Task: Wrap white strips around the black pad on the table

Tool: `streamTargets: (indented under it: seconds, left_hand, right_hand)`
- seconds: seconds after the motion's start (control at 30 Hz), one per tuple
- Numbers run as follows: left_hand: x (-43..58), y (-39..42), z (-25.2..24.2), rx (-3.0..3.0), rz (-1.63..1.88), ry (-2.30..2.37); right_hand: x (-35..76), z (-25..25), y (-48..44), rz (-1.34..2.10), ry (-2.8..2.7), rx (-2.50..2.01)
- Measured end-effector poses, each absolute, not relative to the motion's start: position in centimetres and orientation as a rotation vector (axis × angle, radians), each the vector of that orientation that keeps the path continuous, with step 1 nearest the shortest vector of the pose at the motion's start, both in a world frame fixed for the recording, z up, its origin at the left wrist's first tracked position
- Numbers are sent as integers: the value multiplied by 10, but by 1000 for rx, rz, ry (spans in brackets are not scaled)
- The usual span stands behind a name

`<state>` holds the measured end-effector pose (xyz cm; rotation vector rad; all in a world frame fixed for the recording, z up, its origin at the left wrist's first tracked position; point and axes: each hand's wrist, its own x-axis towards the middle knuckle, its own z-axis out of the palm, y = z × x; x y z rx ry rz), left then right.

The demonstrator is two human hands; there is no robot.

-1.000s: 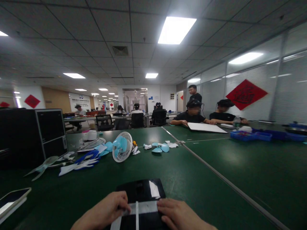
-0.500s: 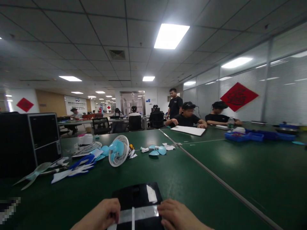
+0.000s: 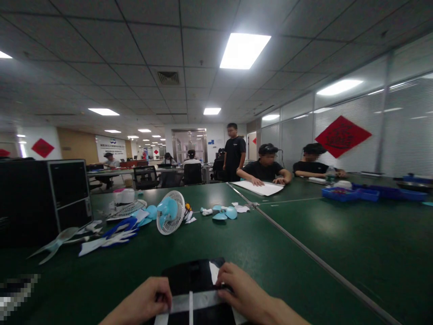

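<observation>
In front of me at the bottom of the view lies a flat black object point(image 3: 184, 275) crossed by a silver band point(image 3: 199, 301), with a narrow white strip running lengthwise. A white patch point(image 3: 214, 272) shows at its upper right. My left hand point(image 3: 154, 295) is closed, its curled fingertips at the left end of the band. My right hand point(image 3: 241, 289) bends over the right edge, fingertips by the white patch and thumb near the band's right end. What lies between those fingers is hidden. The object's near end runs out of view.
A fan head point(image 3: 171, 212), gloves point(image 3: 115, 234) and blue fan blades point(image 3: 225, 212) lie farther back. At left stands a black computer case point(image 3: 69, 194). A metal seam point(image 3: 304, 246) crosses the green table point(image 3: 270, 257). Opposite, a person handles a white sheet point(image 3: 262, 187); blue trays point(image 3: 341, 194) are at right.
My right hand has moved from lying over the band's right end up to the white patch, its fingers now bent. My left hand stays at the band's left end.
</observation>
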<state>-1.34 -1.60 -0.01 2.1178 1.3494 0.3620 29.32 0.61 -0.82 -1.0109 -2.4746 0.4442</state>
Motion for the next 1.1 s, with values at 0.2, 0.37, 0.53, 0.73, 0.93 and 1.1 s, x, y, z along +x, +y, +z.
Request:
streamTargets:
  seconds: [0.2, 0.37, 0.53, 0.73, 0.93, 1.1]
  left_hand:
    - [-53, 14, -22, 2129, 614, 1833]
    - [-90, 32, -43, 2113, 519, 2103]
    - [-92, 30, -42, 2039, 449, 2117]
    - [-90, 26, -39, 2021, 506, 2081]
    - [-93, 29, -42, 1987, 505, 2072]
    - [-94, 30, -43, 1946, 538, 2036]
  right_hand:
    - [253, -5, 44, 351, -2511, -962]
    - [222, -6, 69, 250, -2637, -1016]
    - [215, -5, 72, 238, -2683, -1027]
    - [237, 1, 64, 243, -2529, -1059]
    - [311, 13, 72, 154, -2346, -1267]
    - [403, 11, 80, 74, -2050, -1661]
